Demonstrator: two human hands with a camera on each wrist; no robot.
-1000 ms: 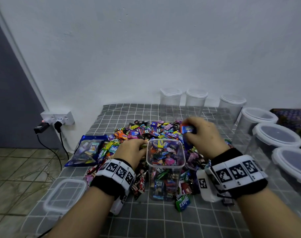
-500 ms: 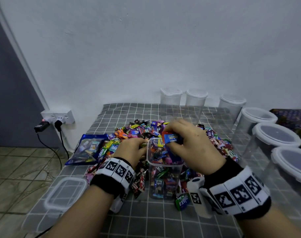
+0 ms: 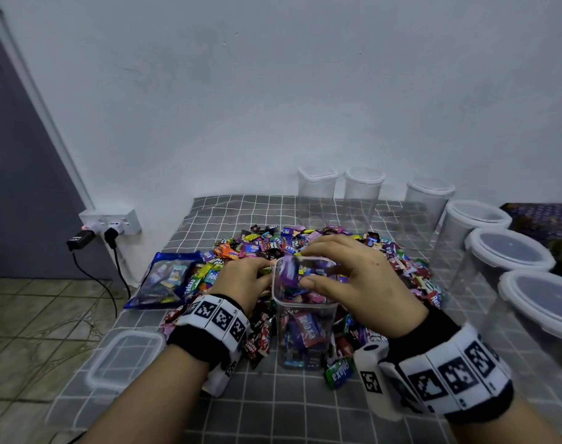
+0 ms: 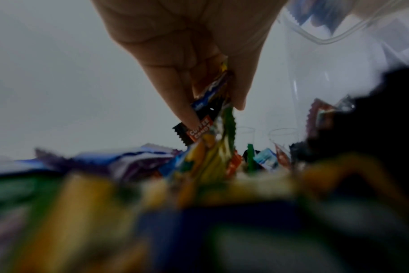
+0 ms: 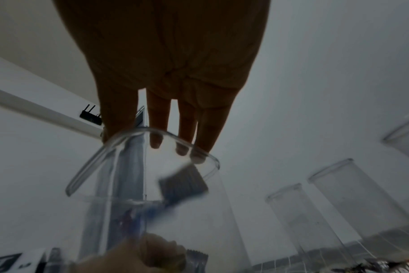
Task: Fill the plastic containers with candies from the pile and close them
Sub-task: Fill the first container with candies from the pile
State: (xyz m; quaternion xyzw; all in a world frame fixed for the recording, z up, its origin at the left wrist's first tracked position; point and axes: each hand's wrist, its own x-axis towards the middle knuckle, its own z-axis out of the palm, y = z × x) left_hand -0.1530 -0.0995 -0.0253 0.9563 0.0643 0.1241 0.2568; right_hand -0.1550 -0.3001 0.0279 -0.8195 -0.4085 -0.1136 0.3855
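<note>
An open clear container (image 3: 305, 331), mostly full of wrapped candies, stands in front of the candy pile (image 3: 260, 243). My right hand (image 3: 308, 267) hovers over its mouth with straight, spread fingers (image 5: 182, 129). A purple candy (image 3: 287, 270) and a dark one (image 5: 183, 182) are dropping inside. My left hand (image 3: 262, 272) lies on the pile against the container's left side. The left wrist view shows it pinching a few wrapped candies (image 4: 206, 114) between thumb and fingers (image 4: 185, 110). The container's square lid (image 3: 125, 357) lies on the cloth at the front left.
Several lidded empty containers (image 3: 364, 193) line the back and right side of the checked cloth (image 3: 273, 411). A blue candy bag (image 3: 167, 277) lies left of the pile. A wall socket with plugs (image 3: 113, 222) sits beyond the table's left edge.
My right hand carried a blue candy from the pile leftward over the container and let go, fingers now straight. The left hand stayed on the pile beside the container.
</note>
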